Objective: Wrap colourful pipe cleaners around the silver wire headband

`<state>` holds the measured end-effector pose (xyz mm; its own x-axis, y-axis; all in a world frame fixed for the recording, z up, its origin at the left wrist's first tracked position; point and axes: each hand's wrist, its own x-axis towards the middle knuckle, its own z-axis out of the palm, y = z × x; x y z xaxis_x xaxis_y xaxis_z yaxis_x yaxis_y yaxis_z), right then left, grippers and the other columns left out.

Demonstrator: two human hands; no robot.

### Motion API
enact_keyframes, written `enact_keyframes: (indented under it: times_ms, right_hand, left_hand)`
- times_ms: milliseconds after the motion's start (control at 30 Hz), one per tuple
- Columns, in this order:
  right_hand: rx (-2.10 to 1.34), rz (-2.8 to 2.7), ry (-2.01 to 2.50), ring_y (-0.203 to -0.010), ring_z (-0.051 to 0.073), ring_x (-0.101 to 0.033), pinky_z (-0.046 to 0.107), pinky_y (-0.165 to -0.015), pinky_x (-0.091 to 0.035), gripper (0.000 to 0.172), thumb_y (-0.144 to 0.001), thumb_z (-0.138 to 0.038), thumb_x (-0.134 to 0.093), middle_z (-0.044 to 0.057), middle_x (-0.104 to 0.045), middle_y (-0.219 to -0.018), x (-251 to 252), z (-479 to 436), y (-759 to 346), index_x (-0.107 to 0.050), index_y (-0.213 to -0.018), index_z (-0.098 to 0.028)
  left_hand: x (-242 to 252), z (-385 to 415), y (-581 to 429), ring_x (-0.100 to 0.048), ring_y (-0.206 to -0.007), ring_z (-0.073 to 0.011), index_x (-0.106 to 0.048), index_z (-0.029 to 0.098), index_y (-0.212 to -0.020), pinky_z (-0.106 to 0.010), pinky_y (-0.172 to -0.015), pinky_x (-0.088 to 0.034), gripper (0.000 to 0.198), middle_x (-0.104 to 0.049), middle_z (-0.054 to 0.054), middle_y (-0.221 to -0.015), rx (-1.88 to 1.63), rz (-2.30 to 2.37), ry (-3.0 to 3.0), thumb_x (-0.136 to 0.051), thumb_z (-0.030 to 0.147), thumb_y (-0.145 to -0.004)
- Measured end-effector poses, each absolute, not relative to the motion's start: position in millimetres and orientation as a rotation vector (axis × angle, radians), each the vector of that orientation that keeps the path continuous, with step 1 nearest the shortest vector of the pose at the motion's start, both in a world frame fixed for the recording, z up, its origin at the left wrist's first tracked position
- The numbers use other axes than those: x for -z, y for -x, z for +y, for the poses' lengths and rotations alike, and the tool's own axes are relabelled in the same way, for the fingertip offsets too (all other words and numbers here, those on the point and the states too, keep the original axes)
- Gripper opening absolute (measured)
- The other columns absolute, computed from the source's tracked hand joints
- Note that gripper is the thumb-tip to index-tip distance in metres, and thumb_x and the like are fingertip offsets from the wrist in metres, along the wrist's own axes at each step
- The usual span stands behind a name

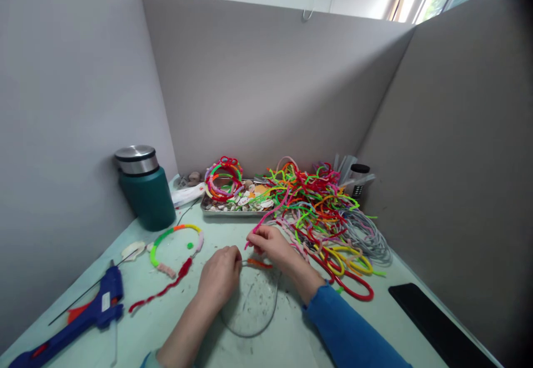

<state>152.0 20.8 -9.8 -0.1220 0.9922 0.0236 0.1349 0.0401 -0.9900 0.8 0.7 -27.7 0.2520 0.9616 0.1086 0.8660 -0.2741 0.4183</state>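
Note:
My left hand (220,275) is closed in a pinch on the end of a thin wire hoop (255,323) lying on the table in front of me. An orange pipe cleaner (259,263) is wound on that wire just right of the pinch. My right hand (270,244) is closed on a pink pipe cleaner (272,212) that runs up and right into the big tangled pile of coloured pipe cleaners (325,212). To the left lies a hoop wrapped in green, yellow, orange and pink (175,240), with a red pipe cleaner (160,289) trailing from it.
A blue glue gun (81,315) lies at the near left. A dark green flask (145,187) stands by the left wall. A metal tray (233,204) of shells and wrapped rings sits at the back. A black phone (433,318) lies at the right. Grey partition walls enclose the table.

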Motion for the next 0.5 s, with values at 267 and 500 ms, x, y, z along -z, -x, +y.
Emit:
enact_keyframes:
  times_ms: [267, 500]
  right_hand:
    - [-1.219, -1.461, 1.181, -0.053, 0.009, -0.048, 0.019, -0.048, -0.037, 0.013, -0.073, -0.027, -0.055, -0.001, -0.054, -0.061, 20, 26, -156, -0.056, -0.068, -0.015]
    - [-1.358, -1.528, 1.194, -0.044, 0.006, -0.039, 0.017, -0.041, -0.032, 0.013, -0.072, -0.026, -0.054, -0.005, -0.045, -0.054, 19, 23, -158, -0.051, -0.065, -0.016]
  left_hand:
    - [26, 4, -3, -0.049, -0.059, -0.0133, -0.05, 0.02, -0.07, -0.022, -0.055, -0.027, 0.012, -0.057, 0.0, -0.062, -0.712, 1.435, -2.016, -0.041, 0.015, -0.078]
    - [22, 4, -4, -0.049, -0.061, -0.0139, -0.053, 0.018, -0.072, -0.022, -0.057, -0.028, 0.012, -0.059, -0.001, -0.064, -0.715, 1.459, -1.973, -0.043, 0.018, -0.078]
